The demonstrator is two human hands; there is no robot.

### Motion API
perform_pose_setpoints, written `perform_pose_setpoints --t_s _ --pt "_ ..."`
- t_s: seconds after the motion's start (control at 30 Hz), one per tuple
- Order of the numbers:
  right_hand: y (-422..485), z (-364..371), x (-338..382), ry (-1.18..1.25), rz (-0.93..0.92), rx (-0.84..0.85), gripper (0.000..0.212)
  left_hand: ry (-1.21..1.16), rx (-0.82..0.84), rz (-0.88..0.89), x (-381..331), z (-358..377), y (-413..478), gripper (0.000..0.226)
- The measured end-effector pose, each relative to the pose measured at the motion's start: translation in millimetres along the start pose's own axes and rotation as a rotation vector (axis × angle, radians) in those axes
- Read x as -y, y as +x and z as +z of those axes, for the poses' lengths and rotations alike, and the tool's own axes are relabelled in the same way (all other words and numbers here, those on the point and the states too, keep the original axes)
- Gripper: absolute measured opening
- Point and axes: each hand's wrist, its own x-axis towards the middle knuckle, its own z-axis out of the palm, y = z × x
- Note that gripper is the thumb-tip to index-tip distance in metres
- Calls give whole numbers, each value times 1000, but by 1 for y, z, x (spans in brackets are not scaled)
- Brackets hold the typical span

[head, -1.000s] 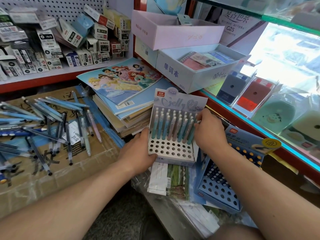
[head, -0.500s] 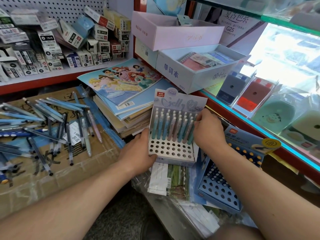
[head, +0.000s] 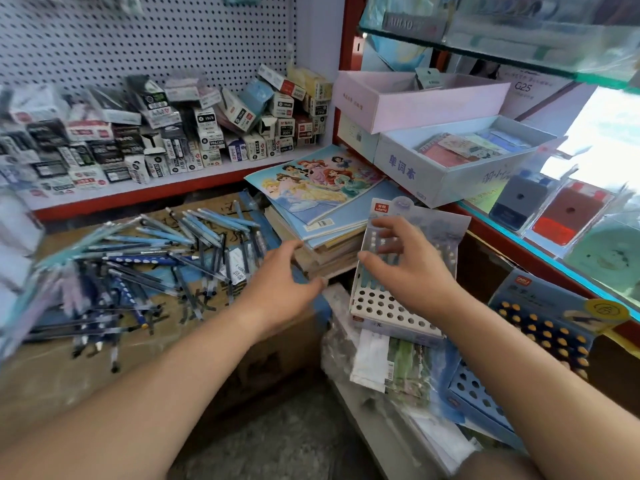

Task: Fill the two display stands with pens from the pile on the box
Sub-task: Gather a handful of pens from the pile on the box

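- My left hand (head: 282,285): fingers spread, holding nothing, pen pile (head: 156,258) just left of the fingertips.
- My right hand (head: 408,271): fingers loose, gripping nothing, white stand (head: 381,306) beneath them.

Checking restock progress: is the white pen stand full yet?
Partly filled: the white stand holds pens in its back rows, but its front holes are empty.

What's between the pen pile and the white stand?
Head view: the left hand, open and empty, over the edge of the cardboard box; the notebook stack lies just behind it.
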Motion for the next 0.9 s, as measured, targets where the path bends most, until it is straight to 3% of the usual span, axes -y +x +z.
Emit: perform_pose_setpoints --t_s 0.27,0.5,0.63,0.9 --pt "15 76 39 -3 -121 361 61 -35 -96 -212 46 -107 -69 89" --pt "19 156 80 -246 -365 607 66 20 -218 -371 84 -158 -130 88" --pt "15 189 99 -372 -504 636 68 90 -257 -409 101 -166 -139 87" --pt "17 220 105 -436 -516 684 71 182 -233 -408 118 -176 -139 92"
